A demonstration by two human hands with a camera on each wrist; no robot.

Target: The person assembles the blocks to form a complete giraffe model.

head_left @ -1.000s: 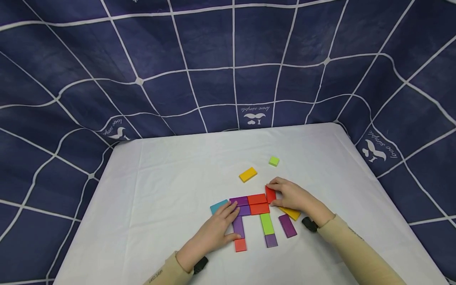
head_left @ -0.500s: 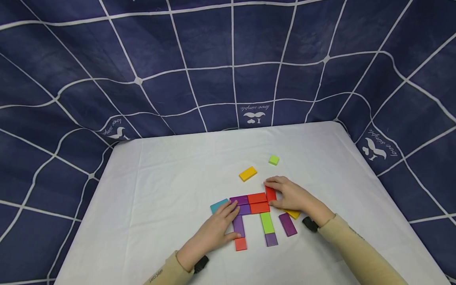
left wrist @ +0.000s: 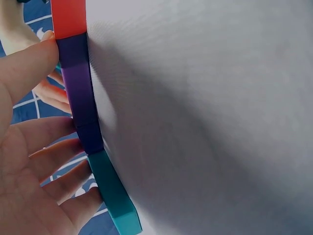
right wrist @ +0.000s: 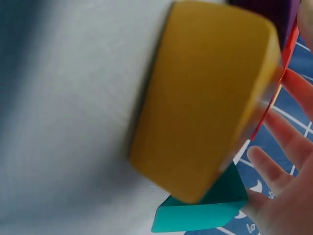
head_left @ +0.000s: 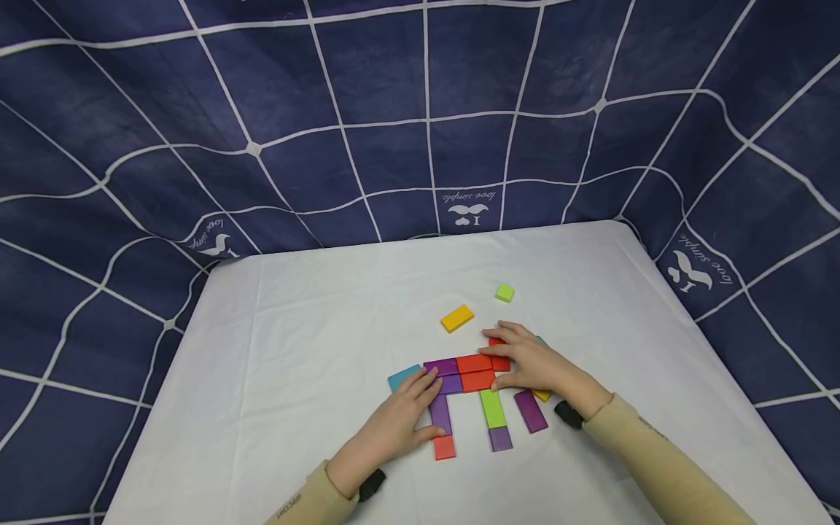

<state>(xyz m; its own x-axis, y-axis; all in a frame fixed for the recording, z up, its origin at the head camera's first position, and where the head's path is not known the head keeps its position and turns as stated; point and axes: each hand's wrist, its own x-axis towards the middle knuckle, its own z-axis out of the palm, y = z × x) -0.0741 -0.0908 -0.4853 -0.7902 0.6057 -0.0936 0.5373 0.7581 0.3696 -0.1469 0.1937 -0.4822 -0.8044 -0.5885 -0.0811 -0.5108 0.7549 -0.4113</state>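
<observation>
Flat coloured blocks lie edge to edge on the white cloth in the head view. My left hand [head_left: 390, 426] rests with spread fingers over the purple blocks [head_left: 440, 367] and touches the teal block [head_left: 403, 377]; its thumb lies by the purple leg block [head_left: 440, 415], above a small red block [head_left: 444, 448]. My right hand [head_left: 534, 364] spreads loosely over the upright red block [head_left: 501, 364], fingertips reaching the paired red blocks [head_left: 474, 362]. Its thumb is near their lower right corner. A green block [head_left: 494, 410] and small purple block [head_left: 501, 439] extend downward.
A loose purple block [head_left: 530, 411] lies below my right hand. A yellow block [right wrist: 205, 98] and another teal block [right wrist: 200, 215] sit close beneath that hand. Farther back are a second yellow block [head_left: 456, 319] and a small light-green block [head_left: 504, 292]. Blue gridded cloth surrounds the table.
My right hand has shifted slightly left, loosening its fingers from the upright red block and spreading them towards the paired red blocks. My left hand has stayed in place.
</observation>
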